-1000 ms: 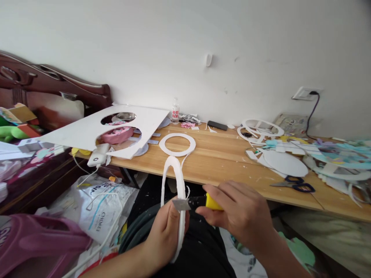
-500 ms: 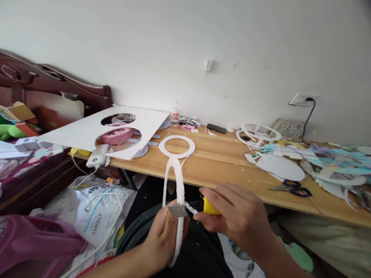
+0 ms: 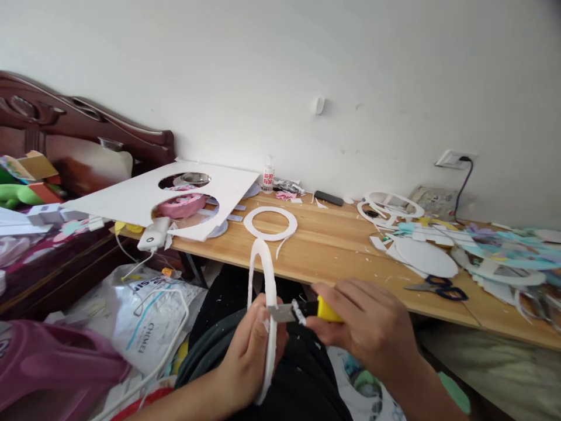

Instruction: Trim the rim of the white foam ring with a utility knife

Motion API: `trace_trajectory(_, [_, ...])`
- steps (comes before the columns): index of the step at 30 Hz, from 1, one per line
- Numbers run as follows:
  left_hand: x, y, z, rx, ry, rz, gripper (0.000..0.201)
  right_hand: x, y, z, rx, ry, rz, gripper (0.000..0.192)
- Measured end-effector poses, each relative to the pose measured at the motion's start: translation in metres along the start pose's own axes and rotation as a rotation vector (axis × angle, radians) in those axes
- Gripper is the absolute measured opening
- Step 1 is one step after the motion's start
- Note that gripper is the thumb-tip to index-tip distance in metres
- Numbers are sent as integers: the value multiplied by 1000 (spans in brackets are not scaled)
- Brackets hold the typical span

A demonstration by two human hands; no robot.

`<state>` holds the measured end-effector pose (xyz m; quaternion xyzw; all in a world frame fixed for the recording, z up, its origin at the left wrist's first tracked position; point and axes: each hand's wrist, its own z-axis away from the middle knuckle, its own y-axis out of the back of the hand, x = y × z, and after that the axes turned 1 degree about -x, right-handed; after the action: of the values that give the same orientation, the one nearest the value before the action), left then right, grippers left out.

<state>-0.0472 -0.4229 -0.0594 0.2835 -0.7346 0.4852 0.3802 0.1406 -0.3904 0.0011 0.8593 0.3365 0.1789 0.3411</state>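
In front of the worktop (image 3: 333,237), my left hand (image 3: 245,351) pinches a white ring (image 3: 268,280), seen nearly edge-on, long axis running up the view, partly hidden by that hand. My right hand (image 3: 366,321) grips a knife (image 3: 310,309), blade pointing left across the rim. I can't make out the plastic bag's (image 3: 146,336) contents.

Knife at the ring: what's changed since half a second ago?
The knife in the right hand has drawn back rightward, so less blade crosses the white ring; the shaving on the blade moved along, away from the ring. Nothing let go. The left hand still holds the ring, and the scissors stayed put.
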Motion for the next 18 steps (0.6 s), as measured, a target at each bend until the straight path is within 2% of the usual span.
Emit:
trace_trajectory(3, [3,-3,2,-58,-46,54,31,-2,1,2,4,-19,20,40])
trace_trajectory(8, [5,-1,11,-34,57,103,33,-13,2,-2,-3,43,-53,44])
trace_trajectory(13, [6,0,15,-116,-26,91,31,-9,8,-2,-8,4,20,39])
trace_trajectory(18, [12,-3,23,-104,85,48,34,-20,14,-2,-9,65,-53,44])
